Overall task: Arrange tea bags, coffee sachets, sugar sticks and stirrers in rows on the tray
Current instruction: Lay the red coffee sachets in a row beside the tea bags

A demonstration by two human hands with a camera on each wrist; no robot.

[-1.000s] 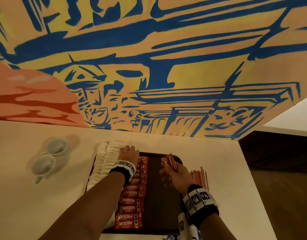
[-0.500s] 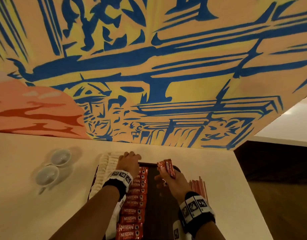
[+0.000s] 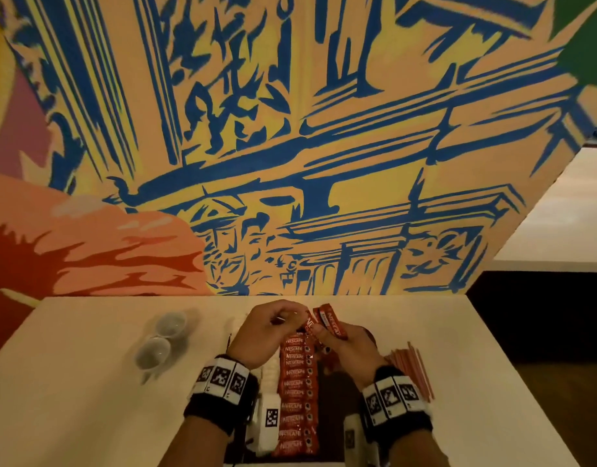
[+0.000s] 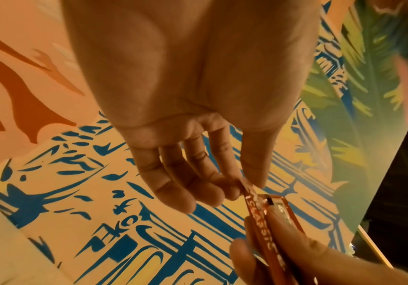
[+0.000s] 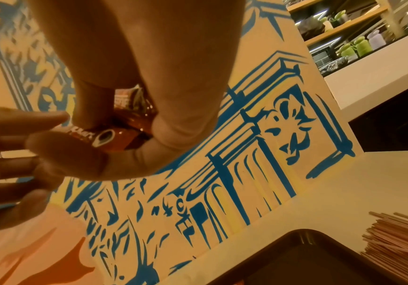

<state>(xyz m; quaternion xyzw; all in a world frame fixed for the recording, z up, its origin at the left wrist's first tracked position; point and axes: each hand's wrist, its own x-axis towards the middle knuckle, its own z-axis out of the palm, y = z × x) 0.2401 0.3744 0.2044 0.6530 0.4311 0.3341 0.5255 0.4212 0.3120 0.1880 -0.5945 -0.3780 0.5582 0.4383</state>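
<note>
Above the far end of the dark tray (image 3: 334, 419), my right hand (image 3: 324, 333) grips a small bundle of red coffee sachets (image 3: 330, 323). My left hand (image 3: 298, 319) meets it and pinches the end of one sachet (image 4: 248, 190) between thumb and fingers. The right wrist view shows the bundle (image 5: 115, 133) in my curled right fingers. A row of red coffee sachets (image 3: 295, 385) runs down the tray's left part. White sugar sticks (image 3: 268, 367) lie left of that row, mostly hidden by my left wrist. Thin stirrers (image 3: 413, 369) lie on the table right of the tray.
Two small white cups (image 3: 159, 338) stand on the pale table (image 3: 88, 399) left of the tray. A painted wall (image 3: 290, 163) rises right behind the table's far edge. The table's right edge drops to a dark floor (image 3: 543, 365).
My left hand left the far end of the sachet row and moved right and up to the bundle in my right hand, taking hold of one sachet. The head view tilted upward.
</note>
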